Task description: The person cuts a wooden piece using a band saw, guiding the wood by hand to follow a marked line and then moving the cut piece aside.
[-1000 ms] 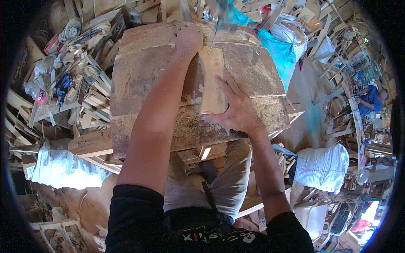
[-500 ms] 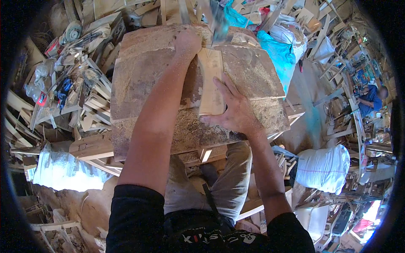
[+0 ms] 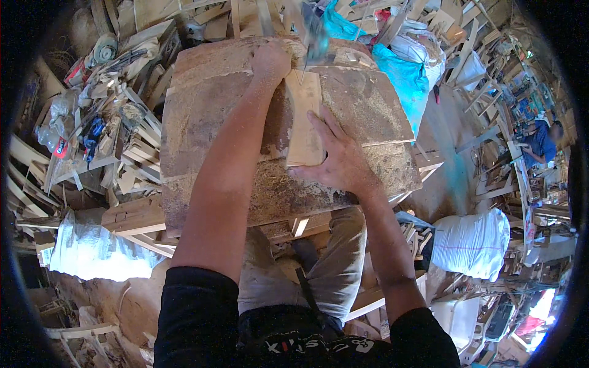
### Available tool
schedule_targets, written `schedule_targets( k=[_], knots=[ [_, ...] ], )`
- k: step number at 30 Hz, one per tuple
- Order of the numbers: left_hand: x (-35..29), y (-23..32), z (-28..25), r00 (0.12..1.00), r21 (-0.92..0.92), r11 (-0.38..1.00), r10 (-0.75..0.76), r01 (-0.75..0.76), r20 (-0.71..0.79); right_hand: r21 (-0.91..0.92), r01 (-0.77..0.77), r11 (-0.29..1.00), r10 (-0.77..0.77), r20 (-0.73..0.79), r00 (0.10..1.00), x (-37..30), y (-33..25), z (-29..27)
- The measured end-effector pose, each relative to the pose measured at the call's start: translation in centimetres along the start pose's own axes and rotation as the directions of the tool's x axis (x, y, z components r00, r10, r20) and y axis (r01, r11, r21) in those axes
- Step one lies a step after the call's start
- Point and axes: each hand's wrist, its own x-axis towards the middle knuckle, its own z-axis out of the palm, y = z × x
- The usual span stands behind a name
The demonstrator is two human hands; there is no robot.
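Note:
A pale wooden board (image 3: pixel 304 122) with a curved left edge lies on a worn, sawdust-covered wooden table (image 3: pixel 362 101). My right hand (image 3: pixel 338 153) grips its near end, fingers along the right edge and thumb at the near left corner. Beside the board's far left corner, my left hand (image 3: pixel 272 59) is closed; its fingers are mostly hidden, and what they hold does not show. A thin saw blade (image 3: pixel 302 75) comes down to the board's far end, just right of my left hand. Above it is a blurred metal part (image 3: pixel 316 40).
Wood offcuts (image 3: pixel 144 150) and a plastic bottle (image 3: pixel 54 140) are piled at left. A turquoise sheet (image 3: pixel 402 80) hangs by the table's right side. White sacks (image 3: pixel 472 244) stand at right. Another person (image 3: pixel 540 144) is farther off at right.
The board has shifted very slightly to the left and away from me, with both hands keeping their places on or beside it.

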Motion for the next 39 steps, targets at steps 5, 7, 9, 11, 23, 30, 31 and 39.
schedule_targets(
  k=[5, 7, 9, 11, 23, 30, 31, 39],
  knots=[
    [-0.1, 1.1, -0.2, 0.997, -0.042, 0.998, 0.057, -0.055, 0.055, -0.07, 0.025, 0.997, -0.028, -0.042, 0.999, -0.1, 0.9, 0.4],
    [1.7, -1.8, 1.1, 0.999, 0.04, 0.999, 0.029, -0.03, 0.019, -0.034, 0.046, 0.998, -0.047, -0.009, 0.999, 0.5, -0.3, 0.7],
    [2.0, -1.8, 1.9, 0.999, 0.051, 0.998, 0.038, -0.037, -0.013, -0.03, 0.029, 0.999, -0.029, -0.001, 1.0, 0.5, -0.3, 0.5],
    [1.4, -0.2, 1.9, 0.997, 0.01, 0.998, 0.06, -0.06, -0.052, -0.035, -0.005, 0.999, 0.004, -0.015, 1.0, 0.4, 0.1, 0.3],
    [3.5, -2.1, 3.4, 0.999, 0.024, 0.999, 0.042, -0.041, -0.032, -0.064, -0.085, 0.994, 0.088, 0.039, 0.995, 1.2, -1.2, 0.4],
    [0.9, 0.6, 0.7, 0.998, -0.073, 0.997, 0.031, -0.035, -0.06, -0.115, -0.016, 0.993, 0.012, -0.035, 0.999, 1.1, 0.0, 0.8],
    [0.6, 0.7, 0.3, 0.998, -0.06, 0.998, 0.022, -0.026, -0.063, -0.108, 0.002, 0.994, -0.007, -0.049, 0.999, 1.2, 0.1, 1.0],
    [1.6, -0.3, 0.4, 0.998, -0.07, 0.997, 0.036, -0.04, -0.055, -0.081, -0.063, 0.995, 0.063, -0.001, 0.998, 1.6, -0.8, 0.8]
  ],
)
